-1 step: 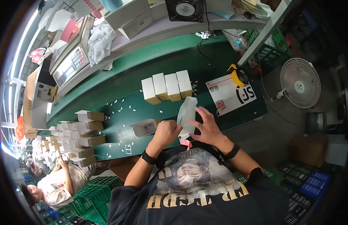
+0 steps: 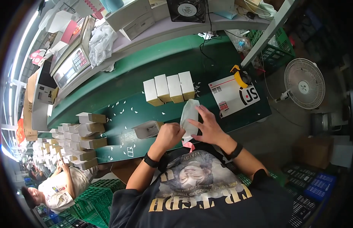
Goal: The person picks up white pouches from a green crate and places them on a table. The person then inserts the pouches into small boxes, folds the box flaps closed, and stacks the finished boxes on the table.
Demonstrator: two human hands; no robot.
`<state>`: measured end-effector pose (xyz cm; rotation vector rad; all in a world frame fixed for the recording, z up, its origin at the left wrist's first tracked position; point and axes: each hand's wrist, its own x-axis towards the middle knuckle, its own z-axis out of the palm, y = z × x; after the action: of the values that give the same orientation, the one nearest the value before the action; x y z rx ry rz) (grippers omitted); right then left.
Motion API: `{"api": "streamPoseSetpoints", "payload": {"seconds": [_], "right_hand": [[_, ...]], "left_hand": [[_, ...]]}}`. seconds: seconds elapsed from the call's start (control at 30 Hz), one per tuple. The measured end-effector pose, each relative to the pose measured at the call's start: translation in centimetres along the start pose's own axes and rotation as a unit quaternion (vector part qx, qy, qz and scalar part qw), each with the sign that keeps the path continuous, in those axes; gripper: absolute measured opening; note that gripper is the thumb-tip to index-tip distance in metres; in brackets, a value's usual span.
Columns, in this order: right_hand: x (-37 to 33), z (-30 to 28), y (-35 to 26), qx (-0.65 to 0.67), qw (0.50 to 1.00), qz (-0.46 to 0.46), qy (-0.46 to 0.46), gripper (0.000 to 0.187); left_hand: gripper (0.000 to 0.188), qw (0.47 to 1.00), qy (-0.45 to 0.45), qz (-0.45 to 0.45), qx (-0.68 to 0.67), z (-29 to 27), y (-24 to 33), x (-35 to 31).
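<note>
In front of my chest, over the table's near edge, is a pale whitish-green wrapped packet (image 2: 189,117), held upright. My left hand (image 2: 169,135) is closed in a fist at its left edge, with the thumb side against it. My right hand (image 2: 210,125) lies along the other side, fingers spread, fingertips touching the packet near its top and middle. A pink strip (image 2: 189,145) shows below the packet. An opened carton (image 2: 146,129) lies on the green table left of my left hand. What the packet contains is hidden.
Several white-topped boxes (image 2: 168,88) stand in a row beyond the packet. A white printed box (image 2: 234,95) with a yellow tape dispenser (image 2: 241,77) lies right. Stacked open cartons (image 2: 91,129) fill the left end; paper scraps dot the table. A fan (image 2: 305,84) stands right; a co-worker (image 2: 62,186) sits left.
The top of the packet has dipped slightly, and my right hand has shifted a little to the left against it. My left hand stays closed in nearly the same place.
</note>
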<state>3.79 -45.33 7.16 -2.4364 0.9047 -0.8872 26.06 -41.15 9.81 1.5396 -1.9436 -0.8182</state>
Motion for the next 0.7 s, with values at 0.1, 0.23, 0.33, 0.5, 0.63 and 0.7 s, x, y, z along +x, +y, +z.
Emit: {"api": "streamPoseSetpoints", "payload": {"seconds": [0.1,0.23,0.33,0.5,0.63,0.7], "right_hand": [[2.9,-0.3,2.3,-0.038,0.99,-0.034,-0.13,0.039],[4.2,-0.7,6.1,-0.1,0.943,-0.072,-0.308,0.036],[3.3,-0.7,9.9,-0.108,0.935,-0.053,-0.333,0.028],[1.2,-3.6,8.6,-0.016,0.943,-0.077,-0.324,0.021],[0.4,-3.5,7.1,0.027,0.963,-0.102,-0.247,0.024],[0.5,-3.5,7.3,0.014,0.962,-0.054,-0.267,0.025]], "left_hand": [[0.029,0.999,-0.026,0.04,-0.002,0.5,0.2,-0.8],[0.026,0.999,-0.03,0.039,-0.014,0.4,-0.1,-1.5],[0.026,0.999,-0.014,0.019,-0.022,0.1,-0.6,-1.8],[0.029,0.997,0.037,-0.056,0.028,-1.0,-1.9,-2.5],[0.034,0.989,0.027,-0.11,0.1,-2.0,-2.7,-1.1],[0.036,0.985,0.016,-0.123,0.122,-2.1,-3.1,0.1]]}}
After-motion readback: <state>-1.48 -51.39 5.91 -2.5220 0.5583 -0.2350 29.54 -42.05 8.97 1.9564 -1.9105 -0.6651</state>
